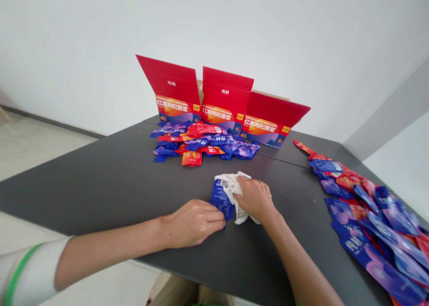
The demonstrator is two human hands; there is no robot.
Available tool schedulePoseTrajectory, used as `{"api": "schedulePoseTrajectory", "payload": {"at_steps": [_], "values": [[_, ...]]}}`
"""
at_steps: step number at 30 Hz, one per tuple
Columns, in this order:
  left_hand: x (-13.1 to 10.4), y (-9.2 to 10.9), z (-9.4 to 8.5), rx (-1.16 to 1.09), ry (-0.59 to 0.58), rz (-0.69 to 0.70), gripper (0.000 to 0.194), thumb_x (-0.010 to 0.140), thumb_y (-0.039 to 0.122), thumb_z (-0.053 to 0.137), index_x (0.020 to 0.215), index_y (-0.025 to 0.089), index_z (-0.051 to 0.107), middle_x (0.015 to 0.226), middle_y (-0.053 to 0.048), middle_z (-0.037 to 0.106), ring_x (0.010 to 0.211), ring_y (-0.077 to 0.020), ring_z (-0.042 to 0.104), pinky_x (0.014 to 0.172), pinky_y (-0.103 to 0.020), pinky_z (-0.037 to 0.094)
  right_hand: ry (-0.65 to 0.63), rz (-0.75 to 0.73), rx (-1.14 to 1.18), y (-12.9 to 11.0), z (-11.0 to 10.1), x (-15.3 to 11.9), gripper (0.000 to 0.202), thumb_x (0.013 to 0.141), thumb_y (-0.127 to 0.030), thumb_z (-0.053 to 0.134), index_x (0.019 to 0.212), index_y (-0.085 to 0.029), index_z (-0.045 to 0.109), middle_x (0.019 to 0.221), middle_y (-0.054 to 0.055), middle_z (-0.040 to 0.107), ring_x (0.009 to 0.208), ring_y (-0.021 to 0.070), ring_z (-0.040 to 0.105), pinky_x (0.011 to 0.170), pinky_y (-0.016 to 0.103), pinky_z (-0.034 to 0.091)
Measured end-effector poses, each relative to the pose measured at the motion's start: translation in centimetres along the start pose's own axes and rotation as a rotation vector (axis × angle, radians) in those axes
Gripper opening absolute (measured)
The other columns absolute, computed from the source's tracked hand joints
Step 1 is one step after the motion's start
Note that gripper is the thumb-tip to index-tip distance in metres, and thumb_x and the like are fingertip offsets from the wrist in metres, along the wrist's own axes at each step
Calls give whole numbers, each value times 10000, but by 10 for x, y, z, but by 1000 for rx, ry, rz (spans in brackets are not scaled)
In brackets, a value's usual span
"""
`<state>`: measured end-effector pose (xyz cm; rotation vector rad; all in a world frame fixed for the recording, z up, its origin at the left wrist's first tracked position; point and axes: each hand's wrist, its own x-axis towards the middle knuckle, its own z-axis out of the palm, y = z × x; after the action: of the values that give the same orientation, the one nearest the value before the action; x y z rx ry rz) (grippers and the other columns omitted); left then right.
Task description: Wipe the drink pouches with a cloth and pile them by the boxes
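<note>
A blue pouch point(221, 200) with white print and a barcode lies near the table's front edge. My left hand point(195, 223) is closed on its lower left corner. My right hand point(254, 197) grips a crumpled white cloth point(241, 213), which covers the pouch's upper right side. Part of the pouch is hidden under the cloth. Behind my hands, a pile of blue and red pouches point(204, 140) sits in front of the boxes.
Three red and blue cartons point(177, 107) stand with lids raised along the back of the dark grey table point(110, 180), near a white wall. A long heap of blue and red pouches point(365, 234) covers the table's right side.
</note>
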<state>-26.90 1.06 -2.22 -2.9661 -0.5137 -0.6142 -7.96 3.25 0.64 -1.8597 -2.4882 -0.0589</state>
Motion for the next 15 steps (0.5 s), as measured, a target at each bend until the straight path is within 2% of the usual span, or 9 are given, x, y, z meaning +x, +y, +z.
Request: {"api": "schedulePoseTrajectory", "payload": {"at_steps": [4, 5, 7, 9, 12, 15], "values": [[2, 13, -1, 7, -63, 31, 242, 901, 147, 377, 908, 174, 618, 728, -26, 621, 665, -140, 568, 624, -257, 455, -46, -203, 84, -6, 3, -2, 265, 774, -368, 476, 1010, -261, 532, 937, 19, 660, 889, 217, 610, 725, 278, 403], [2, 14, -2, 2, -71, 35, 234, 899, 148, 384, 900, 173, 616, 724, -23, 617, 657, -139, 564, 612, -259, 450, -50, -215, 91, -7, 4, -1, 268, 775, -371, 476, 1016, -266, 530, 937, 15, 660, 883, 215, 610, 721, 278, 401], [-1, 16, -5, -5, -91, 25, 236, 907, 159, 381, 882, 178, 615, 738, -20, 617, 672, -136, 567, 608, -254, 446, -35, -125, 60, -3, 6, 1, 284, 788, -375, 462, 1040, -262, 527, 933, 32, 660, 863, 223, 614, 712, 291, 397], [-2, 15, -7, 6, -117, -34, 255, 926, 186, 365, 868, 187, 613, 763, -20, 620, 715, -137, 581, 627, -246, 448, -5, 34, 19, 7, 7, 5, 300, 809, -393, 443, 1057, -247, 529, 921, 61, 659, 844, 238, 618, 687, 298, 390], [5, 13, -4, 48, -143, -245, 273, 940, 229, 345, 862, 184, 603, 803, -35, 628, 722, -154, 599, 627, -256, 456, 29, 194, 69, 25, 5, 9, 307, 837, -434, 412, 1043, -244, 537, 899, 69, 660, 824, 237, 621, 633, 274, 365], [28, 9, 1, -1, -113, -491, 195, 911, 207, 390, 972, 178, 572, 870, -53, 641, 766, -183, 620, 665, -282, 468, 90, 252, 197, 36, 1, 8, 324, 852, -454, 396, 1060, -248, 534, 895, 61, 663, 828, 218, 616, 620, 251, 342]]}}
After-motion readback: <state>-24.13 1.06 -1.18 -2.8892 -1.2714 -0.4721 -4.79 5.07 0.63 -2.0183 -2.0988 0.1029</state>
